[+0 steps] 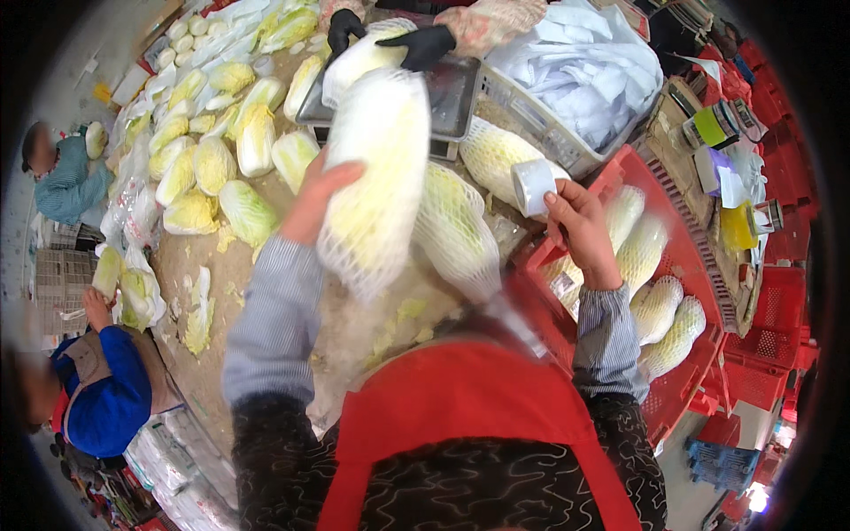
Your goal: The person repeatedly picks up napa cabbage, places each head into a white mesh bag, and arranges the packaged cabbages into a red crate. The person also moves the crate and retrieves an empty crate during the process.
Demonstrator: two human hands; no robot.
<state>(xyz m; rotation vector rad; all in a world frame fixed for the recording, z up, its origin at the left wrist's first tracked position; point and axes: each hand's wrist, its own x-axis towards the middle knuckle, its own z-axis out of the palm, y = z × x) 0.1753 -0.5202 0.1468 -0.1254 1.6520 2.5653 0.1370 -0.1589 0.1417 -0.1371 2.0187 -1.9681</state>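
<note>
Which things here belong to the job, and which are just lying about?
Job, apparently:
long yellow-white cabbage in white mesh, left hand
round pale-grey roll, right hand
red plastic crate of white-netted cabbages

Lying about, apparently:
loose pale-green cabbage leaf
bright-yellow container, right
blue plastic crate

Near the centre, most fingers of the left hand [320, 202] are hidden behind a netted cabbage [376, 177], whose lower end is blurred. That cabbage also covers part of the scale [450, 87]. The top edge cuts off a co-worker's patterned sleeve [491, 22]; the bottom edge, the red apron [460, 398].
</note>
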